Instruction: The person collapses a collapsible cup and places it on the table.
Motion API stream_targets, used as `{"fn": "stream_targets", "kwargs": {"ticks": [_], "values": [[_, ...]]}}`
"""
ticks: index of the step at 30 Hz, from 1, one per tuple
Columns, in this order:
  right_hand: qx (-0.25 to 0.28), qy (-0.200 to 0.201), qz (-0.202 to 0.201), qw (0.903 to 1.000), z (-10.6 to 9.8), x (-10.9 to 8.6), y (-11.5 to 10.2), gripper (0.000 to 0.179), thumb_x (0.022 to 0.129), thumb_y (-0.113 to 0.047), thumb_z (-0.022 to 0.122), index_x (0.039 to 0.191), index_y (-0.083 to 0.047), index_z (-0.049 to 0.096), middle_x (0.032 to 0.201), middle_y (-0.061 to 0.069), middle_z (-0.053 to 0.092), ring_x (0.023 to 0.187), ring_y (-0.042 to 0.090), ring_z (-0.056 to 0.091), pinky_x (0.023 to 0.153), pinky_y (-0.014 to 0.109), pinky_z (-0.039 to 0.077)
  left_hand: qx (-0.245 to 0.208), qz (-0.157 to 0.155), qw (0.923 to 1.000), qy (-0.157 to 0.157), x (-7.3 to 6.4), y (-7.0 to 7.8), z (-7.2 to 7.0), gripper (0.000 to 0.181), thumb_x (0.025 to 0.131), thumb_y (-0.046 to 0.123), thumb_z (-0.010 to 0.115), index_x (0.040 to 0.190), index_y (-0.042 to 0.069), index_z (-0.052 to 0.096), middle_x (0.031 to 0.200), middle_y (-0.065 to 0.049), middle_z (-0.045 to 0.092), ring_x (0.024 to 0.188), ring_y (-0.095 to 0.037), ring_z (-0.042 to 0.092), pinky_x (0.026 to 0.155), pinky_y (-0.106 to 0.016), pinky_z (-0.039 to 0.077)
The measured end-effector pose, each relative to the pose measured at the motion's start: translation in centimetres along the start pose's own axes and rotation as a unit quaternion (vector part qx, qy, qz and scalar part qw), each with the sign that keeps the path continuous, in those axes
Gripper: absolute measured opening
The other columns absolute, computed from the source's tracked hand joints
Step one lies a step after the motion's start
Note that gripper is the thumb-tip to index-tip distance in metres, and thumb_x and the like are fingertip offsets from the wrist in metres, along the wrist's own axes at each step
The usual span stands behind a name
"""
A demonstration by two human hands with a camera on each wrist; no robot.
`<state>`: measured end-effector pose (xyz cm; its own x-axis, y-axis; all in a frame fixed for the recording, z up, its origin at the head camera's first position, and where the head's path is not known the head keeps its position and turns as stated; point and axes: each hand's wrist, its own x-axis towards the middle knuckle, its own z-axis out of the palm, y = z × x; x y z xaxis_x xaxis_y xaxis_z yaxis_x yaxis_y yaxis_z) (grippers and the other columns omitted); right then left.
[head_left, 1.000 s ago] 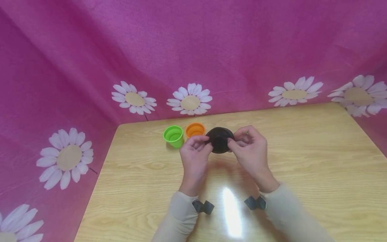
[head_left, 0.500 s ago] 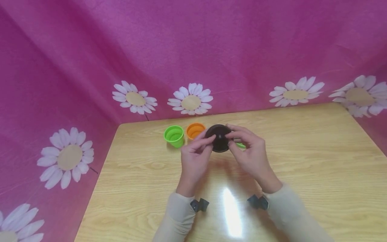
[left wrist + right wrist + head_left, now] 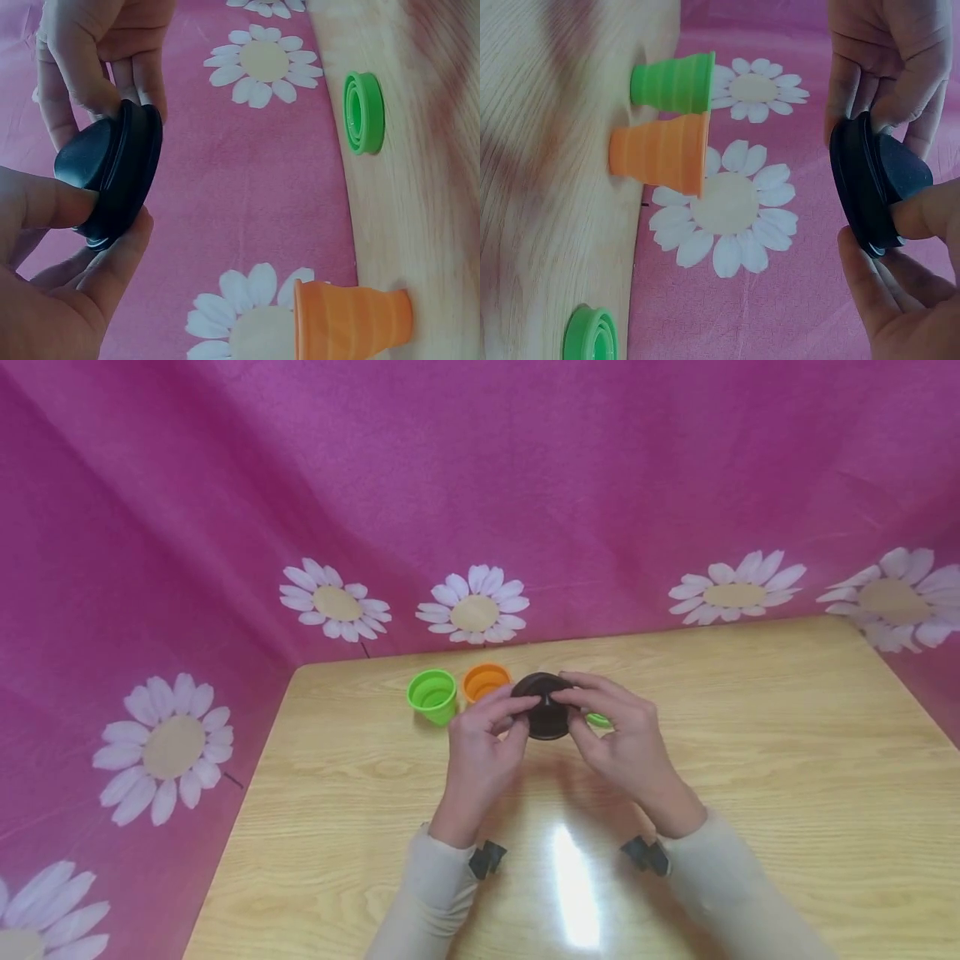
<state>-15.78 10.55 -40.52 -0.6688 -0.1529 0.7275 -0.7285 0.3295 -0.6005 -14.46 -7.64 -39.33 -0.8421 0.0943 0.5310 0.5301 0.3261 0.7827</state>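
Both hands hold a black collapsible cup (image 3: pixel 549 725), squashed short, above the table. In the left wrist view the black cup (image 3: pixel 112 176) shows a smooth rounded end bulging out of its wider rim. My left hand (image 3: pixel 483 747) pinches one side, its index finger laid over the face and its thumb lower down. On the opposite side my right hand (image 3: pixel 622 747) grips it the same way, the two index fingertips close together near the middle. In the right wrist view, fingers partly cover the black cup (image 3: pixel 861 187).
An upright green cup (image 3: pixel 431 695) and an orange cup (image 3: pixel 486 681) stand left of the hands on the wooden table (image 3: pixel 337 827). A flattened green cup (image 3: pixel 365 112) lies on the table, mostly behind the right hand in the head view. A pink flowered cloth (image 3: pixel 585 510) hangs behind.
The thumbs were over the cup's dark face; now the index fingers lie across it, their tips nearer each other. The cup has turned a little in the hands. More of the flattened green cup shows.
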Motion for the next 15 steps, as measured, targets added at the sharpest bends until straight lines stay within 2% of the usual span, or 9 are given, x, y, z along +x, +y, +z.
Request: {"fn": "stream_targets", "kwargs": {"ticks": [3,6,11,13,14,15], "values": [[-0.011,-0.004,-0.007,0.9999,0.08,0.07,0.04,0.030,0.080,0.019,0.065,0.101,0.001,0.076,0.115,0.018,0.070,0.101,0.036,0.069,0.087,0.019,0.055,0.026,0.032,0.9990,0.013,0.07,-0.08,0.00,0.027,0.084,-0.015,0.063,0.102,-0.002,0.078,0.115,-0.016,0.071,0.103,-0.027,0.069,0.081,-0.028,0.060],[-0.041,-0.004,-0.025,0.9988,0.20,0.12,-0.04,0.025,0.081,0.016,0.066,0.101,0.002,0.075,0.113,0.018,0.069,0.098,0.034,0.069,0.083,0.027,0.059,0.054,0.076,0.9951,0.031,0.16,-0.14,0.23,0.025,0.083,-0.015,0.064,0.101,-0.003,0.078,0.110,-0.017,0.072,0.100,-0.028,0.070,0.086,-0.029,0.059],[-0.130,-0.016,-0.072,0.9887,0.44,0.15,-0.45,0.026,0.081,0.009,0.068,0.106,0.008,0.072,0.111,0.022,0.062,0.083,0.031,0.069,0.070,0.041,0.063,0.131,0.140,0.9801,0.050,0.09,-0.09,0.77,0.025,0.083,-0.016,0.064,0.103,-0.008,0.075,0.108,-0.019,0.070,0.096,-0.029,0.069,0.093,-0.029,0.056],[-0.144,-0.019,-0.073,0.9867,0.40,0.17,-0.63,0.028,0.080,0.009,0.067,0.107,0.009,0.071,0.111,0.022,0.061,0.080,0.029,0.069,0.067,0.041,0.063,0.146,0.141,0.9779,0.052,0.03,0.00,0.81,0.026,0.083,-0.016,0.064,0.104,-0.008,0.075,0.108,-0.018,0.070,0.097,-0.029,0.069,0.093,-0.030,0.056],[-0.141,-0.018,-0.065,0.9877,0.34,0.21,-0.68,0.027,0.080,0.009,0.067,0.107,0.008,0.072,0.111,0.022,0.062,0.080,0.028,0.069,0.067,0.039,0.063,0.139,0.132,0.9801,0.053,0.03,0.02,0.77,0.025,0.083,-0.015,0.064,0.104,-0.007,0.075,0.109,-0.018,0.071,0.098,-0.029,0.069,0.094,-0.030,0.056],[-0.122,-0.018,-0.045,0.9913,0.23,0.25,-0.72,0.027,0.080,0.010,0.067,0.106,0.007,0.073,0.111,0.020,0.064,0.082,0.026,0.069,0.067,0.037,0.063,0.116,0.113,0.9855,0.050,0.02,0.06,0.70,0.025,0.084,-0.015,0.064,0.104,-0.007,0.076,0.110,-0.018,0.071,0.099,-0.028,0.069,0.093,-0.030,0.056]]}}
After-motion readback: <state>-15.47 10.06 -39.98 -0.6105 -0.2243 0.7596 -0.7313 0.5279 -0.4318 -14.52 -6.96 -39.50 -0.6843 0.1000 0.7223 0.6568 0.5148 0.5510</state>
